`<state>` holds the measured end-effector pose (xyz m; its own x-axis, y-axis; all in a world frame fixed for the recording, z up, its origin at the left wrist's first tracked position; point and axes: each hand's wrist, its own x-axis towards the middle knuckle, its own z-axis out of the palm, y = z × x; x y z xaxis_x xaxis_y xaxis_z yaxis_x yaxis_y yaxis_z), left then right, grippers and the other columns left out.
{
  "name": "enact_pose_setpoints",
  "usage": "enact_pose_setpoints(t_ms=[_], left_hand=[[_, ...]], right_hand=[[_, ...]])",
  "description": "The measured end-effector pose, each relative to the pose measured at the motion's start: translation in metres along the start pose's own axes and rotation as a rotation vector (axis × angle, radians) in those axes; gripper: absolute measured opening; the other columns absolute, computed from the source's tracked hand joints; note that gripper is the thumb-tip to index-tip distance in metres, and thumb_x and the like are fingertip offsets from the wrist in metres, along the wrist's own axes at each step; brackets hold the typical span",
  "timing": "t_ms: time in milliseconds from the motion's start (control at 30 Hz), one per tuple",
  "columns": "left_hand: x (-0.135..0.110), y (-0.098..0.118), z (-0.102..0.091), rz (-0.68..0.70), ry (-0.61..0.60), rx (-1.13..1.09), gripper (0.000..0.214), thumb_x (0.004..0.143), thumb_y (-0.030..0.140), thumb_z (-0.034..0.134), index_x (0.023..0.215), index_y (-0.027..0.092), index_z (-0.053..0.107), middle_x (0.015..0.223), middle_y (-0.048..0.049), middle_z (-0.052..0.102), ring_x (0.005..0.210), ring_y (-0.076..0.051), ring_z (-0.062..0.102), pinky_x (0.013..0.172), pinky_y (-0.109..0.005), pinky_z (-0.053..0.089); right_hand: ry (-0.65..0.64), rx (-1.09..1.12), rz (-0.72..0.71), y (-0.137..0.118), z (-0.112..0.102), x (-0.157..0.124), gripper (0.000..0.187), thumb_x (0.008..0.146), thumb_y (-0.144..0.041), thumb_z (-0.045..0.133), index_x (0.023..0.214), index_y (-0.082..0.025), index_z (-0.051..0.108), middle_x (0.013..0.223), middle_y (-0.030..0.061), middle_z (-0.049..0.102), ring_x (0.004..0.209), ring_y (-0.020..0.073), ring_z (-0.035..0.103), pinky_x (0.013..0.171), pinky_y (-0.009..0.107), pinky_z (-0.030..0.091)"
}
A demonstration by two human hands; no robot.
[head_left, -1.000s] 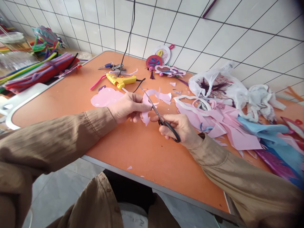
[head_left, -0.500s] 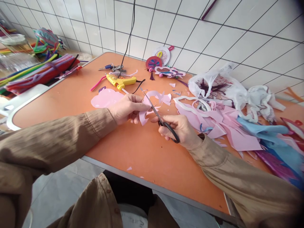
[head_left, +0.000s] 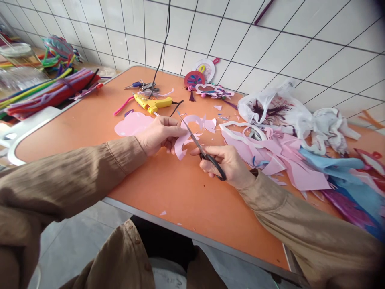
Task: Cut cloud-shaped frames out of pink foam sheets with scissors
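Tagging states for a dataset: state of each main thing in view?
left hand: pinching pink strip
pink strip: curved, held
right hand: gripping scissors
scissors: held, blades closed or nearly
yellow glue gun: lying down, unheld
pink cloud shape: flat, unheld
pink scraps: heaped, overlapping
white plastic bag: crumpled

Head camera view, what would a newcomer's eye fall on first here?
Probably the black-handled scissors in the right hand, their blades at the curled pink piece in the left hand, over the orange table. Next, the bright yellow glue gun, lying beyond the left hand. Then the pink scraps heaped at right, in front of a white plastic bag.
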<state>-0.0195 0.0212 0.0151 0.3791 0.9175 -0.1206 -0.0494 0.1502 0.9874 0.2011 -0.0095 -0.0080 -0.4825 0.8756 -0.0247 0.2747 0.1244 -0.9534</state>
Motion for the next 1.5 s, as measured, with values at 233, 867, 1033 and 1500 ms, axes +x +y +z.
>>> enact_pose_setpoints(t_ms=[233,867,1033,1500], left_hand=[[-0.001,-0.001,0.001,-0.022,-0.024,-0.017,0.025,0.072,0.022,0.076,0.056,0.013,0.06,0.046,-0.0054,0.061,0.034,-0.011,0.052,0.036,-0.021,0.038],[0.002,-0.004,-0.005,0.117,-0.002,-0.139,0.017,0.074,0.021,0.079,0.069,0.011,0.067,0.064,-0.0063,0.07,0.056,-0.015,0.069,0.059,-0.027,0.056],[0.008,-0.002,-0.015,0.224,0.047,-0.226,0.02,0.072,0.026,0.081,0.073,0.012,0.067,0.073,-0.0066,0.073,0.067,-0.015,0.07,0.071,-0.029,0.058],[0.015,0.08,-0.03,0.458,0.185,0.27,0.018,0.074,0.016,0.077,0.064,0.015,0.062,0.068,-0.0049,0.072,0.068,-0.012,0.067,0.062,-0.021,0.049]], right_hand=[[-0.011,0.005,-0.001,0.0,0.0,0.001,0.05,0.071,-0.058,0.084,0.09,-0.012,0.077,0.053,-0.007,0.046,0.042,0.0077,0.042,0.042,0.024,0.032],[0.029,0.098,-0.114,0.024,-0.002,0.0,0.06,0.075,-0.07,0.079,0.101,-0.016,0.071,0.062,-0.0033,0.058,0.046,0.0112,0.052,0.044,0.028,0.048],[0.386,-0.244,-0.22,0.02,-0.002,0.008,0.054,0.082,-0.062,0.075,0.114,-0.019,0.066,0.074,-0.0017,0.061,0.063,0.0157,0.06,0.063,0.033,0.052],[0.367,-1.157,0.191,-0.014,-0.032,0.023,0.025,0.084,-0.042,0.074,0.095,-0.02,0.073,0.091,0.0143,0.079,0.092,0.0348,0.075,0.072,0.036,0.045]])
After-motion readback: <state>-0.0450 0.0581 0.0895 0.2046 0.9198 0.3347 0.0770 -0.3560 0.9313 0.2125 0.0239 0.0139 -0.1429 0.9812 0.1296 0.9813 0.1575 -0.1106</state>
